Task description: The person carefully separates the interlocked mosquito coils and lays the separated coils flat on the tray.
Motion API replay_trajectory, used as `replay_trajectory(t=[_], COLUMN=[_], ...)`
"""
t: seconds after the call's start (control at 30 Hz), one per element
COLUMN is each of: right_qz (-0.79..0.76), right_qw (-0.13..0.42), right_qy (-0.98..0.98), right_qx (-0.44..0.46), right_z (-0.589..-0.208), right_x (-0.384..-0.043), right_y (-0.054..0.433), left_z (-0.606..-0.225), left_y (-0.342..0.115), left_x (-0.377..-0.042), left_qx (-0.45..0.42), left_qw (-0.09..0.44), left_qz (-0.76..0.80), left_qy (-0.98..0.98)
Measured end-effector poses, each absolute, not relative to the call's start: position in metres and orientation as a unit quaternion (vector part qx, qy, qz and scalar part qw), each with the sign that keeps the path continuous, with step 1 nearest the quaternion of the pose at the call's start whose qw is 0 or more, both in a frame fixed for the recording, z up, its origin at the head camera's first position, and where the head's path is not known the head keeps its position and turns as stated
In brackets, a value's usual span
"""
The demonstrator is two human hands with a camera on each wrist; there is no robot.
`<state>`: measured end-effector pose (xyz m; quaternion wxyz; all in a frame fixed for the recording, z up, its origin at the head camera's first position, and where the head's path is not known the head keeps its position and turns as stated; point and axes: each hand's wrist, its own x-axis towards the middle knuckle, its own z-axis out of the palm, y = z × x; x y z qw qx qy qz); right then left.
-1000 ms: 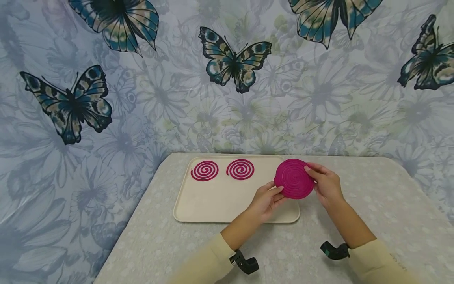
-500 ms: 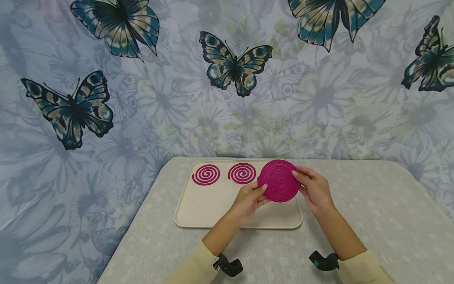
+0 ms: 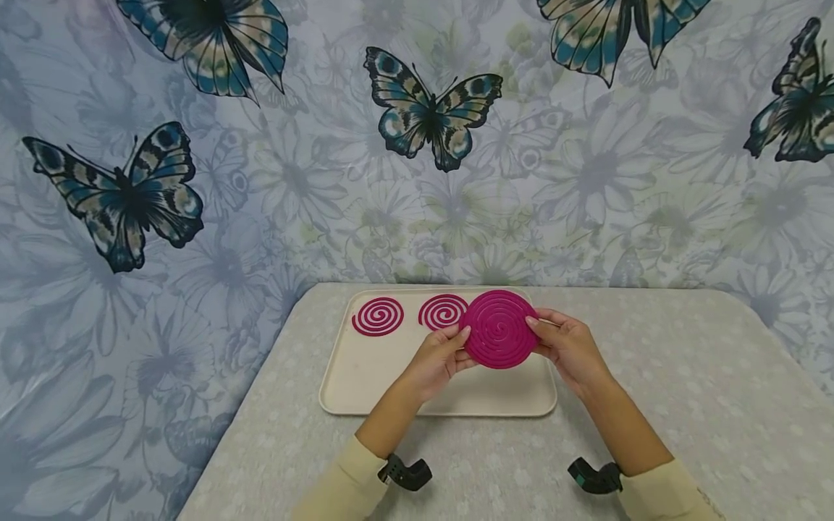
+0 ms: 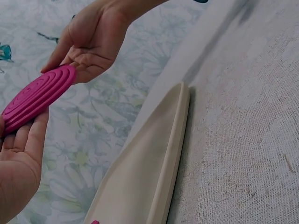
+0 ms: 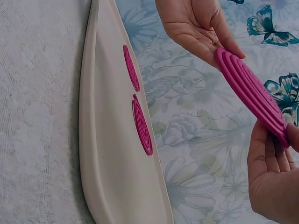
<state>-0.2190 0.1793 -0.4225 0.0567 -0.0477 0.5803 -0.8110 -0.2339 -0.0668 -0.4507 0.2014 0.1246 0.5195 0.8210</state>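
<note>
Both hands hold up a round magenta disc point(image 3: 499, 329) with spiral ridges, above a cream tray point(image 3: 391, 391). My left hand point(image 3: 435, 360) pinches its left edge, thumb on the front face and fingers behind. On the opposite edge, the right hand point(image 3: 569, 346) grips it the same way. Seen from the left wrist, the disc point(image 4: 39, 95) is tilted and shows stepped rings along its side. Two flat magenta spirals lie on the tray: one spiral point(image 3: 378, 317) at the back left, and another spiral point(image 3: 441, 311) beside it, partly covered by the disc.
The tray stands on a table with a pale patterned cloth point(image 3: 684, 376). Behind rises a blue-grey floral backdrop point(image 3: 586, 217) printed with large butterflies. A black wrist camera point(image 3: 405, 474) sits at the left sleeve, another camera point(image 3: 594, 477) at the right.
Both hands have carried the disc leftward, from the tray's right edge to over its right half. The disc now overlaps the second spiral in the head view. The grip looks the same.
</note>
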Motion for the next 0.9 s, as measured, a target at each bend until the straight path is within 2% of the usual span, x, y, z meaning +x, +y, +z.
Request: replay_trajectory(t=[0.63, 0.9], right_qz=[-0.878, -0.882], right_qw=[0.119, 0.131], right_qy=[0.45, 0.438], right_qx=[-0.112, -0.111], right_z=[-0.437, -0.437], right_x=[-0.222, -0.226], right_y=[0.182, 0.18], left_z=[-0.449, -0.45], left_y=[-0.07, -0.074], left_x=[-0.237, -0.24], left_qx=[0.133, 0.165], left_qw=[0.23, 0.238], left_qz=[0.844, 0.843], left_qy=[0.467, 0.452])
